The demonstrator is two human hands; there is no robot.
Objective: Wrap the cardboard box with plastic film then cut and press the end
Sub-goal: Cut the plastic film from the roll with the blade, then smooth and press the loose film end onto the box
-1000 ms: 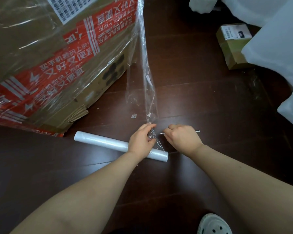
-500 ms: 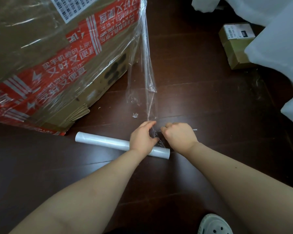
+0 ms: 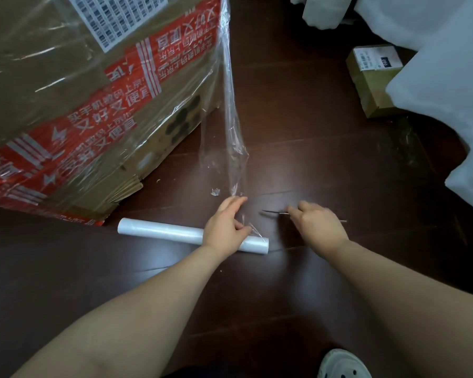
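A large cardboard box (image 3: 74,110) with red printed bands fills the upper left, covered in clear film. A twisted strand of film (image 3: 234,126) hangs from the box's right corner down to my left hand (image 3: 224,227). That hand pinches the strand's lower end just above the white film roll (image 3: 161,232), which lies on the dark floor. My right hand (image 3: 317,225) is a hand's width to the right, gripping a thin metal blade (image 3: 272,212) whose tip points left. A gap shows between the blade and the film.
A small cardboard parcel (image 3: 373,77) with a white label lies at the upper right. White foam or plastic sheeting (image 3: 448,85) spreads along the right edge. A grey shoe (image 3: 342,364) shows at the bottom. A scrap of film (image 3: 215,191) lies on the floor.
My right hand has pulled to the right, away from the left hand, taking the blade clear of the film. The left hand keeps its hold on the strand's end.
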